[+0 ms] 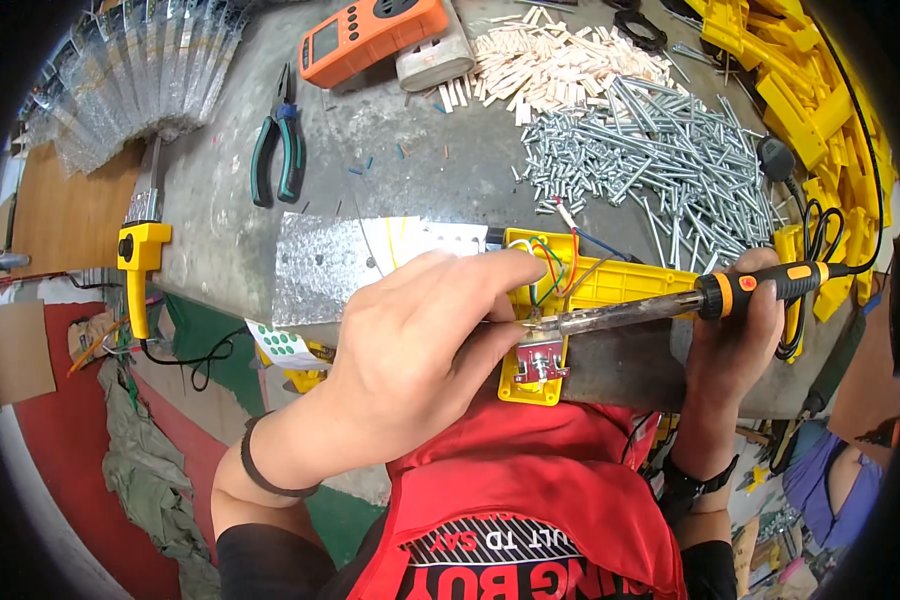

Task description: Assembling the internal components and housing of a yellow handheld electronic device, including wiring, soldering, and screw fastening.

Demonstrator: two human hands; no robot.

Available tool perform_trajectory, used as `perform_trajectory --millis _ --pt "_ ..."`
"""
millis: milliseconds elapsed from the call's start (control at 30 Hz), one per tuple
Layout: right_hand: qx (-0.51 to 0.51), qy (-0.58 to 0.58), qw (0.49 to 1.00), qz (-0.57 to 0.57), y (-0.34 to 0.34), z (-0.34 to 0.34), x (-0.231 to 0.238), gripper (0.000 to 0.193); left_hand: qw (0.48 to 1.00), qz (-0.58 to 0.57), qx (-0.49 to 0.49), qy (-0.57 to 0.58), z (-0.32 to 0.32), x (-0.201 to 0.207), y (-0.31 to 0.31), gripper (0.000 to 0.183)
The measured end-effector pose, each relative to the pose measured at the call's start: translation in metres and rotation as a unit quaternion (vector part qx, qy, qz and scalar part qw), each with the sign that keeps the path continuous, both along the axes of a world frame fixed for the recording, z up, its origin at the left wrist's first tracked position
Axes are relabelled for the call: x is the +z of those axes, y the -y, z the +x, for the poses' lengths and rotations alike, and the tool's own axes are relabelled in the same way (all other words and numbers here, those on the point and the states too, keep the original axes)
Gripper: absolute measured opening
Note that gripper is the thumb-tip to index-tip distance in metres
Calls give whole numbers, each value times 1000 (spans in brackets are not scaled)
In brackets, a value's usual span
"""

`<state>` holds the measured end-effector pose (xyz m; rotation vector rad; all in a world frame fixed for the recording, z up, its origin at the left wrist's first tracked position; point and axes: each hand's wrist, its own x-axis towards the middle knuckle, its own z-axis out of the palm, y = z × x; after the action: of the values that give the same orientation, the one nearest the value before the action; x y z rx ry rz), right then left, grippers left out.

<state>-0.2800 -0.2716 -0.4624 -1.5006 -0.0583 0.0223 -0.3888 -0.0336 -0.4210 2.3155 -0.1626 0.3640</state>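
My right hand [735, 340] grips a soldering iron [630, 312] by its black and orange handle. The iron's tip points left, to the terminals of a small dark red switch [540, 362]. This switch sits at the near end of a yellow plastic handle housing [620, 280], at the bench's front edge. My left hand [420, 330] is closed in a pinch right beside the tip; what its fingertips hold is hidden. Red, green and white wires [548, 262] loop out of the housing next to my index finger. Part of the housing lies behind my left hand.
Behind the housing lie piles of long screws [650, 150] and pale small strips [570, 60]. Teal-handled pliers [278, 150] and an orange multimeter [370, 40] lie farther back. Yellow housings [820, 110] heap at right, near the iron's black cord [875, 160]. A bubble-wrap sheet [320, 265] lies left.
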Motion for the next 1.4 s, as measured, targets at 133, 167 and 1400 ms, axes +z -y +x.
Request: perform_trajectory --millis 133,167,1400 --pt "0 -2 1000 13 -2 0 -1 46 1000 1 11 -12 3 10 -1 38" --pt "-13 -3 1000 18 -1 0 -2 46 994 98 24 43 6 15 -10 31" --pt "19 17 1000 -2 3 0 -2 50 948 -290 65 -114 10 -16 12 22"
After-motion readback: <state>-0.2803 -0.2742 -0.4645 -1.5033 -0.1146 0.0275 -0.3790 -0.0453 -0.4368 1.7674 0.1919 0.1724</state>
